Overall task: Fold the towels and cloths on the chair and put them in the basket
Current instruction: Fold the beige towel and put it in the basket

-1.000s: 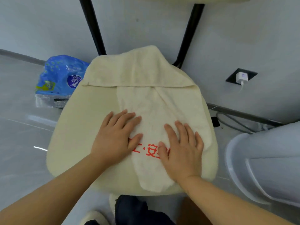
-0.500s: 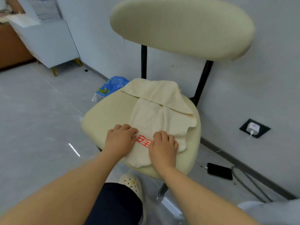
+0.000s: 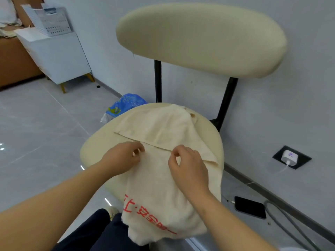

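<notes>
A cream towel with red printed characters lies on the cream chair seat. Its far part is folded over, with a straight hem across the middle. The printed near end hangs over the seat's front edge. My left hand and my right hand sit side by side at that hem, each with thumb and fingers pinched on the towel's cloth just below it. A white perforated basket stands on a white cabinet far left.
The chair's padded backrest on black posts rises behind the seat, close to the wall. A blue plastic package lies on the floor behind the seat. To the right are a black phone, a grey hose and a plugged-in charger. The cabinet stands far left.
Both hands left the red print, where they pressed flat, and moved up to the folded hem, now pinching. The printed end now hangs over the seat's front edge.
</notes>
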`<control>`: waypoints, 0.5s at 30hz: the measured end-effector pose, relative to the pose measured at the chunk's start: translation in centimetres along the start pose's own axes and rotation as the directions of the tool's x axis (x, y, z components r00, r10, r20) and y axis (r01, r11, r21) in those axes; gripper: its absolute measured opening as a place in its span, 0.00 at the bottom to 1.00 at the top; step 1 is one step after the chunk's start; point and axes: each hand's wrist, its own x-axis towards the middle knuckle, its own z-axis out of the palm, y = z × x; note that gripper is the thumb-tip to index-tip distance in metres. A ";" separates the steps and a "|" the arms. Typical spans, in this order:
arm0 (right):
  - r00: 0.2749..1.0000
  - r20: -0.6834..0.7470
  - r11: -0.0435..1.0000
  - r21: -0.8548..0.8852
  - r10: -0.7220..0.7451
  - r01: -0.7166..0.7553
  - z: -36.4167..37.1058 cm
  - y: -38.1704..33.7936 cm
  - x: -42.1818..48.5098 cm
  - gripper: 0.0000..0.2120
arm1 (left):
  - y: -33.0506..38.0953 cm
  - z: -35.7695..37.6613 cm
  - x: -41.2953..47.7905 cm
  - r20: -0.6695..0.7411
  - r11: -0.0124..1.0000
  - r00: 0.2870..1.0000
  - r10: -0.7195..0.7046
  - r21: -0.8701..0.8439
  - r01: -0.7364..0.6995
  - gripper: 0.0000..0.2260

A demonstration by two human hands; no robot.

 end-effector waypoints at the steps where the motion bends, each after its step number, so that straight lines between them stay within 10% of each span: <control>1: 1.000 0.000 0.999 -0.029 -0.028 0.027 0.2 0.1 1.5 0.10 | -0.1 0.4 1.2 -0.111 1.000 0.994 0.001 -0.010 -0.003 0.14; 7: 0.958 0.287 0.968 -0.245 0.024 0.049 5.0 2.8 7.4 0.28 | 1.2 3.0 6.0 -0.135 0.980 0.982 -0.130 0.133 0.148 0.20; 15: 0.986 0.157 0.932 -0.361 0.050 0.011 6.6 3.1 7.0 0.24 | -0.3 2.9 5.9 -0.165 0.995 0.983 -0.086 -0.058 0.077 0.09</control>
